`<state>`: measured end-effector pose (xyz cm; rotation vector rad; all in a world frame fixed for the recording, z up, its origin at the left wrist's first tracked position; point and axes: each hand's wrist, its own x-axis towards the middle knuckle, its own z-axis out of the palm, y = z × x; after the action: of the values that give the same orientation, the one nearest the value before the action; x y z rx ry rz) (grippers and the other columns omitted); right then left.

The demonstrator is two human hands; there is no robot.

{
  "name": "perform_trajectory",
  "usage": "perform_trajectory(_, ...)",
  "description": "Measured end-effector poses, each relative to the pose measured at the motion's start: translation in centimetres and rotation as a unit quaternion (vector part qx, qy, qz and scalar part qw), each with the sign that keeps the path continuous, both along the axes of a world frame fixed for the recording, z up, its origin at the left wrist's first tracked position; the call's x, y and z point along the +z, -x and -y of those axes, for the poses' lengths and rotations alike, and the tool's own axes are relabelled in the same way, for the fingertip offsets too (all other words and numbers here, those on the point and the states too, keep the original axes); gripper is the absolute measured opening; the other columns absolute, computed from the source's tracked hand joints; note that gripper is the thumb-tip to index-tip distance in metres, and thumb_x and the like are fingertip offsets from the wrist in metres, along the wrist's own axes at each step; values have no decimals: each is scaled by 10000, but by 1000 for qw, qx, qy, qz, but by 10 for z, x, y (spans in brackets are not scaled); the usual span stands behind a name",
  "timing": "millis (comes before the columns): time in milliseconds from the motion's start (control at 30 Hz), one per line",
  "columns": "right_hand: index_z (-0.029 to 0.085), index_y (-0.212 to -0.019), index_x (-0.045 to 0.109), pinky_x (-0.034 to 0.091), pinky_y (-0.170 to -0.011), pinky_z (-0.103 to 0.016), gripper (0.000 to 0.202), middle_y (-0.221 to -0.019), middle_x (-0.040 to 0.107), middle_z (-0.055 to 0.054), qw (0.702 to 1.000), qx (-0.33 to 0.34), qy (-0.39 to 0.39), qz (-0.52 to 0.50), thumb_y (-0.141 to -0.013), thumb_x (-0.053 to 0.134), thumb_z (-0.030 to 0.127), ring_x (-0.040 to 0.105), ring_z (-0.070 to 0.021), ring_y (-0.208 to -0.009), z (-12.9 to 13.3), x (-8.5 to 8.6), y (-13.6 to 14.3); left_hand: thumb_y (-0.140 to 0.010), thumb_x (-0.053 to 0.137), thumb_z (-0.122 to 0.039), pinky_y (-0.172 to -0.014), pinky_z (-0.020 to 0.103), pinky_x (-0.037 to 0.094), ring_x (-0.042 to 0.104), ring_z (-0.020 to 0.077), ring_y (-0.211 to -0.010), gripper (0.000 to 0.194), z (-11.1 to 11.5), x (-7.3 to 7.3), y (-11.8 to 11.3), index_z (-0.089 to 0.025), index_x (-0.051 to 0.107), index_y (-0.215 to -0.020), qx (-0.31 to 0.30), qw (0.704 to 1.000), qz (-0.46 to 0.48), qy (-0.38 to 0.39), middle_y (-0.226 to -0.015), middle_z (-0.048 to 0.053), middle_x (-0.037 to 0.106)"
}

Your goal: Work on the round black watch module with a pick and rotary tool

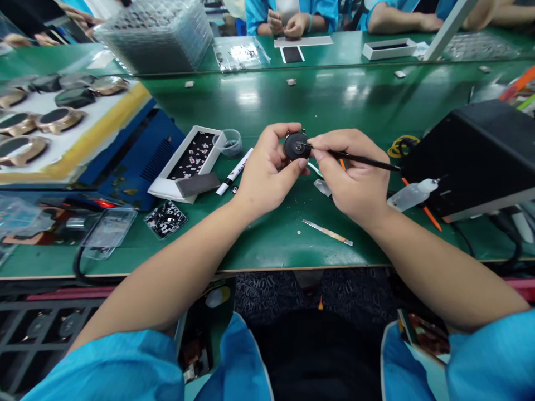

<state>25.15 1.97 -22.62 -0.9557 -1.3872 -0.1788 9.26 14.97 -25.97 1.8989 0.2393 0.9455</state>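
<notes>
Watch (295, 147) is pinched in the half-curled left hand (267, 167), above the bench (267, 245), in from its near edge; the right hand (355, 175) firmly pinches a tool (363, 159), tip near the watch's centre.

Tabletop (263, 250) glossy and smooth, throws back light; round black part (294, 143) matt; slim black tool (368, 160) smooth; squeeze bottle (412, 195) translucent plastic; stacked trays (161, 42) clear, shiny plastic; watch cases (58, 123) metallic-looking, gold-toned; black box (472, 147) matt; sleeve (129, 365) blue cloth, creased.
</notes>
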Motion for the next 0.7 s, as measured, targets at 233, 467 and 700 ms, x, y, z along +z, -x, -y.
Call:
perform_trajectory(233, 271, -1039, 870, 730, -831, -352, 200, -1019, 902, -6, 1000, -11, -2, -5, -1050, 724, 135, 868, -184, -935, 2, 2, 3, -1024, 778, -915, -901, 447, 784, 878, 234, -993, 804, -2, -5, 1, -395, 490, -1565, 12, 998, 10, -62, -1175, 32, 808)
perform_trajectory(467, 277, -1050, 852, 733, -852, -353, 196, -1008, 885, -3, 1000, 4, -13, 1, -1067, 720, 133, 861, -178, -935, 1, 1, 1, -1080, 834, -689, -865, 420, 756, 858, 221, -1004, 642, 1, 0, 5, -372, 520, -1542, 52, 993, 0, -105, -1157, 27, 800)
perform_trajectory(700, 274, -1046, 852, 702, -817, -310, 222, -988, 871, 6, 1000, 8, -19, 2, -1039, 733, 86, 834, -155, -909, 0, 1, 1, -1054, 902, -549, -853, 390, 726, 836, 210, -965, 633, 3, 1, 4, -319, 555, -1531, 46, 995, 14, -83, -1136, 19, 785)
